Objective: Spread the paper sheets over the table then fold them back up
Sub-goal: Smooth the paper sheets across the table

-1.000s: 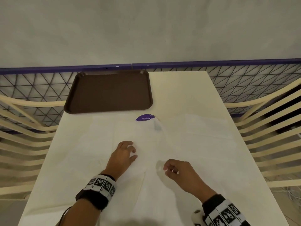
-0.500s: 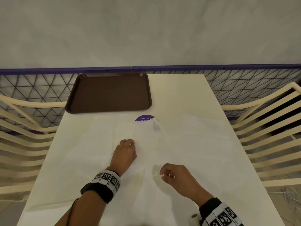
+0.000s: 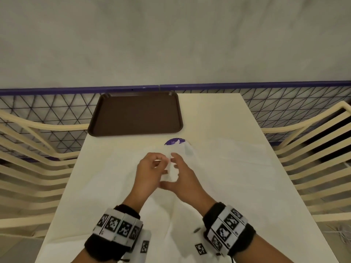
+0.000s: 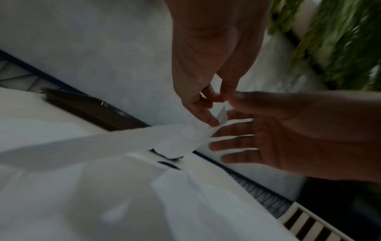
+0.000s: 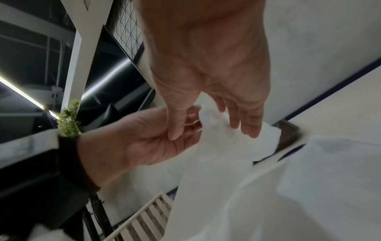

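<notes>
Pinching paper sheet (image 3: pixel 171 174) with left hand (image 3: pixel 147 170), right hand (image 3: pixel 185 179) splayed against it

Thin white paper sheets (image 3: pixel 237 168) flat over the cream table (image 3: pixel 209 114), the middle one raised in a crumpled peak

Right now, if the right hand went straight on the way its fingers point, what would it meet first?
Probably the lifted paper sheet pinched by the left hand; the right hand looks almost touching it, depth unclear.
</notes>
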Available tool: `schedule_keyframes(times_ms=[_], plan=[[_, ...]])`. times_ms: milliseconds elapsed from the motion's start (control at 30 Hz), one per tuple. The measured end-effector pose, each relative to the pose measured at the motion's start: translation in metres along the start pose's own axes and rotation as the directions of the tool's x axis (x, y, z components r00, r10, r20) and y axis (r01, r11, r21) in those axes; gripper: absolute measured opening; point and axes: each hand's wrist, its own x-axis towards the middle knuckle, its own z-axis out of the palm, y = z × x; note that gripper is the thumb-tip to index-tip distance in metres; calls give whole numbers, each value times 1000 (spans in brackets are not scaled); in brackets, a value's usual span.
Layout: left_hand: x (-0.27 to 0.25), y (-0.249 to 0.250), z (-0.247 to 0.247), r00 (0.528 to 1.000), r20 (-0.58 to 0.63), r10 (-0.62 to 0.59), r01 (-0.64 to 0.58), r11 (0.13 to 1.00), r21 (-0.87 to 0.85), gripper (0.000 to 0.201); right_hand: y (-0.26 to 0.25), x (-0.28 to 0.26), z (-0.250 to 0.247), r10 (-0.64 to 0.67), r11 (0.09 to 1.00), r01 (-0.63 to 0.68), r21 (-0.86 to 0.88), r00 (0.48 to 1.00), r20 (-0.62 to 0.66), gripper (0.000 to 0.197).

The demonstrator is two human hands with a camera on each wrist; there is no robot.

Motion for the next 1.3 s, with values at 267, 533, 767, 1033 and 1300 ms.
schedule_keyframes(times_ms=[267,533,767,1033,1300], plan=[[-24,28,-28,990,112,81,-105,969,225,37,-22,-11,-17,-98,990,110,92,988,-119,12],[-14,29,-62,938,331,-105,-122,792,598,15,-10,-30,-89,-5,958,29,285,996,-84,12],[-3,27,-59,982,185,-34,-30,942,335,15,7,-23,-113,78,989,-49,138,973,-216,10],[-51,26,-61,933,48,357,-361,924,128,24,1,-79,-118,-140,915,245,320,938,-316,12],[-99,-76,-56,955,297,16,-83,973,216,55,93,-117,-89,124,969,-115,217,992,-30,10]])
